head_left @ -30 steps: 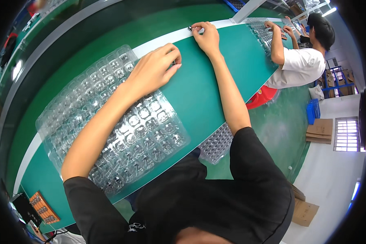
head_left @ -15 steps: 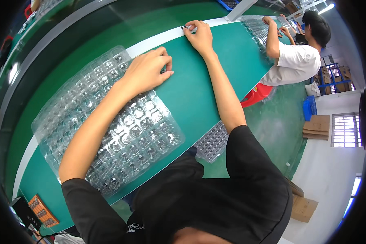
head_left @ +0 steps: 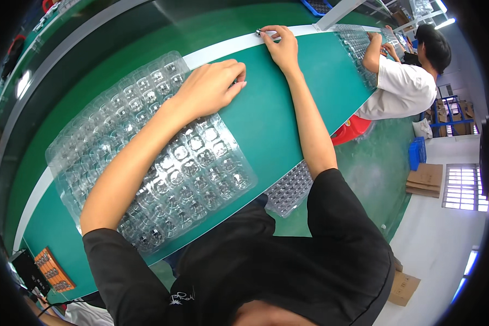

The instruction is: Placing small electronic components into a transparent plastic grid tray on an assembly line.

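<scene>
A clear plastic blister tray [head_left: 223, 168] with rows of round pockets lies on the green bench, small shiny parts in many pockets. My left forearm crosses over it. At its far right edge, my left hand [head_left: 214, 86] is curled with thumb and fingertips close together; whether a small thing is between them is hidden. Farther right, my right hand [head_left: 282, 50] pinches a small dark and silvery part [head_left: 258, 33] between thumb and forefinger. It is above the white strip along the bench's far edge, and the part is too small to name.
Beyond the white strip [head_left: 217, 50] runs a green belt-like surface [head_left: 146, 32]. An orange block [head_left: 54, 270] with metal parts stands beside a black box [head_left: 30, 271] at the left. A co-worker [head_left: 407, 81] sits at the right. Another pocketed tray [head_left: 289, 190] is below the bench edge.
The whole view has shifted slightly. My left thumb and fingertips have drawn closer together. My right hand still pinches the small part near the far edge.
</scene>
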### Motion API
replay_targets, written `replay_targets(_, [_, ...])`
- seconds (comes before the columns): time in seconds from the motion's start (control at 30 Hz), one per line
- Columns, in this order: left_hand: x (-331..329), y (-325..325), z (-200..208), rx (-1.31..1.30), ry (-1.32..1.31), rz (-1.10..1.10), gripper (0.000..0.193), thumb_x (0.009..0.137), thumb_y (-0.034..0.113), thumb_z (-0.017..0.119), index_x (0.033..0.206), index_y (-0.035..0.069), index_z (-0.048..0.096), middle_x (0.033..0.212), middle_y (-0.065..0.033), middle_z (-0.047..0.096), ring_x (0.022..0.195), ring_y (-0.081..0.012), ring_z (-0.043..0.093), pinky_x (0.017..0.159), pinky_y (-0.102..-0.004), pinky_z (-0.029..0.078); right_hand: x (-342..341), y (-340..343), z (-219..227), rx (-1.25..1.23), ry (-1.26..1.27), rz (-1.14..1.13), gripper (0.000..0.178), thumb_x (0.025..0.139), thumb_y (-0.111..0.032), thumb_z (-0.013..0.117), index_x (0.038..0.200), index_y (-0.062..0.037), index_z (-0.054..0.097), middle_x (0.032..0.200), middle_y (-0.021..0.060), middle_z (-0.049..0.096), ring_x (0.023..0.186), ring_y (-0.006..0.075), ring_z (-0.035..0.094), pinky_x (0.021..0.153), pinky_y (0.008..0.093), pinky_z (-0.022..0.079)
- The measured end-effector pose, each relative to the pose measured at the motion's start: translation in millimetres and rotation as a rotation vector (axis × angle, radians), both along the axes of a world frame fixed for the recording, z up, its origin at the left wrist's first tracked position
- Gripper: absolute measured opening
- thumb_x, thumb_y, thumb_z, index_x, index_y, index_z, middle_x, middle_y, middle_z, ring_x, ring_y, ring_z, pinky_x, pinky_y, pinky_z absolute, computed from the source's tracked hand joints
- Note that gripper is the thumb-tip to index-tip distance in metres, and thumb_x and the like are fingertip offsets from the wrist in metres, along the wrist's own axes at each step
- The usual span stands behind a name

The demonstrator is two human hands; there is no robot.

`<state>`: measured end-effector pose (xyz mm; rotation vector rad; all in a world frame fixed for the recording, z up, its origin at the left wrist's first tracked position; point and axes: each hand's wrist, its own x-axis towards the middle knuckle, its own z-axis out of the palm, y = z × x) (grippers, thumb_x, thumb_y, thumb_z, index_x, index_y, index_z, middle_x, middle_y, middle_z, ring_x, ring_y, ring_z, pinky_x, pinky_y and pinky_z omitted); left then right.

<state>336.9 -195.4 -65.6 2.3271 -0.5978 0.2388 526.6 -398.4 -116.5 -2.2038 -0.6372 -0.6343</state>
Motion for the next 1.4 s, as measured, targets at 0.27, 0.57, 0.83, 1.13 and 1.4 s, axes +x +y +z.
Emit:
replay_targets(0.27, [-0.5, -0.5, 0.2, 0.008, -0.03, 0.015, 0.018, 0.099, 0.021, 0.061, 0.098, 0.004, 0.057, 0.081, -0.015, 0.068, 0.079, -0.039, 0.066, 0.069, -0.0495, 0.05, 3.2, 3.8, -2.0, -0.021, -0.007, 0.037, 0.017, 0.087, -0.018, 0.077, 0.101, -0.0084, 0.078, 0.096, 0.006, 0.077, 0.086, 0.0197, 0.069, 0.079, 0.0332, 0.054])
replay_targets(0.57, [0.1, -2.2, 1.6, 0.019, 0.009, -0.007, 0.023, 0.1, 0.027, 0.063, 0.101, 0.005, 0.058, 0.082, -0.017, 0.067, 0.078, -0.0387, 0.065, 0.069, -0.048, 0.049, -1.6, 1.4, 2.3, 0.027, 0.036, 0.061, 0.017, 0.088, -0.016, 0.077, 0.103, -0.0072, 0.078, 0.094, 0.0042, 0.076, 0.08, 0.0138, 0.066, 0.072, 0.029, 0.052])
replay_targets(0.83, [0.0, -1.3, 0.4, 0.01, -0.009, -0.006, 0.022, 0.1, 0.026, 0.063, 0.1, 0.004, 0.058, 0.081, -0.0176, 0.066, 0.079, -0.0385, 0.064, 0.069, -0.048, 0.048, -0.8, 2.7, 3.2, 0.022, 0.032, 0.043, 0.019, 0.084, -0.018, 0.079, 0.1, -0.0061, 0.078, 0.094, 0.0054, 0.075, 0.078, 0.0152, 0.065, 0.072, 0.0296, 0.053])
replay_targets(1.13, [-5.0, -1.9, 8.6, 0.006, 0.055, 0.009, 0.017, 0.096, 0.019, 0.064, 0.094, 0.003, 0.059, 0.087, -0.0153, 0.068, 0.082, -0.0384, 0.067, 0.072, -0.0481, 0.051, -8.0, 5.2, 5.0, 0.026, 0.055, 0.034, 0.014, 0.081, -0.018, 0.079, 0.09, -0.0075, 0.076, 0.09, 0.0048, 0.071, 0.083, 0.0217, 0.062, 0.077, 0.0365, 0.052])
replay_targets(1.4, [-4.1, -1.2, 3.2, 0.006, 0.023, -0.001, 0.017, 0.094, 0.018, 0.068, 0.099, 0.004, 0.061, 0.096, -0.013, 0.066, 0.077, -0.0295, 0.067, 0.071, -0.0425, 0.052, -8.2, 5.3, 5.8, 0.001, 0.046, 0.018, 0.015, 0.082, -0.019, 0.08, 0.091, -0.0071, 0.076, 0.092, 0.0052, 0.071, 0.083, 0.0204, 0.062, 0.077, 0.0355, 0.052])
